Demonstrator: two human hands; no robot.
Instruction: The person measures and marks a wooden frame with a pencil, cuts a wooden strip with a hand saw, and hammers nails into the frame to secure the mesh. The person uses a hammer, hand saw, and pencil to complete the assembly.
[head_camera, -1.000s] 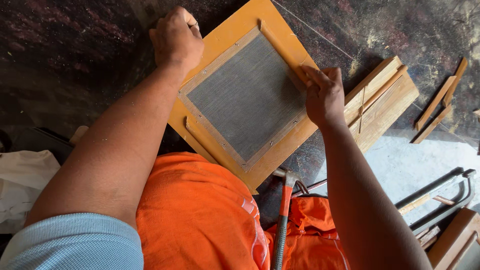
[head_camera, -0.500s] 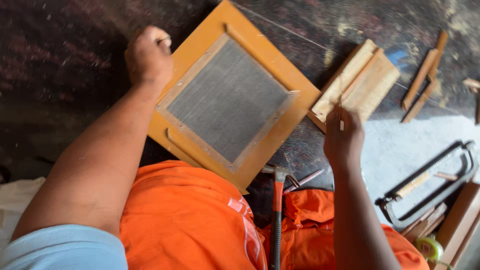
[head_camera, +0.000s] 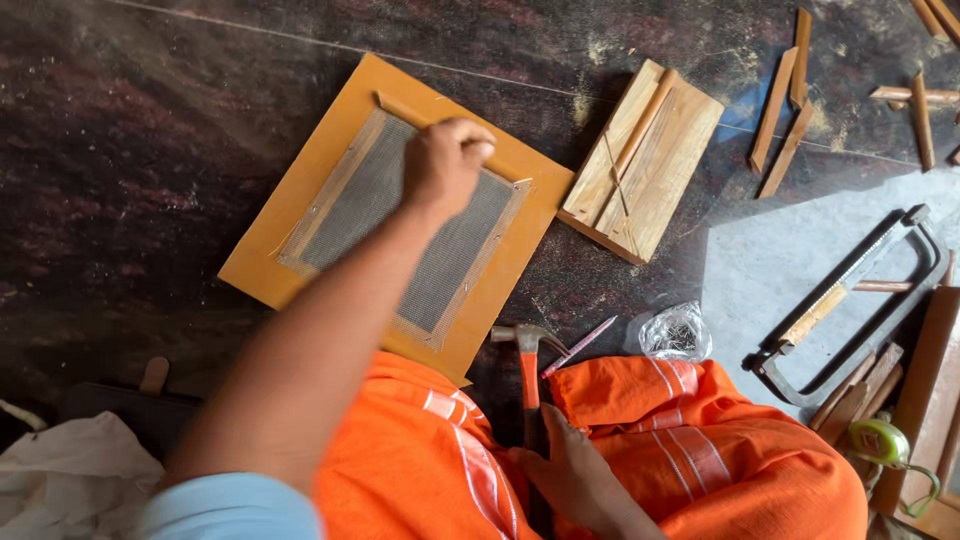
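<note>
Mesh (head_camera: 400, 225) fills a wooden frame (head_camera: 300, 215) that lies flat on the dark floor (head_camera: 120, 150), tilted cornerwise just ahead of the person's orange-clad knees. Left hand (head_camera: 447, 160) rests on the frame's far edge, fingers curled shut as if pinching something too small to make out. Right hand (head_camera: 570, 470) lies low between the knees, its fingers closed loosely around the red handle of a hammer (head_camera: 528, 375), whose head points toward the frame. A pencil (head_camera: 580, 345) and a small clear bag (head_camera: 678, 332) lie just beside the hammer head. Farther right are a block of wood strips (head_camera: 645, 160) and a hacksaw (head_camera: 850, 300), well apart from the frame.
</note>
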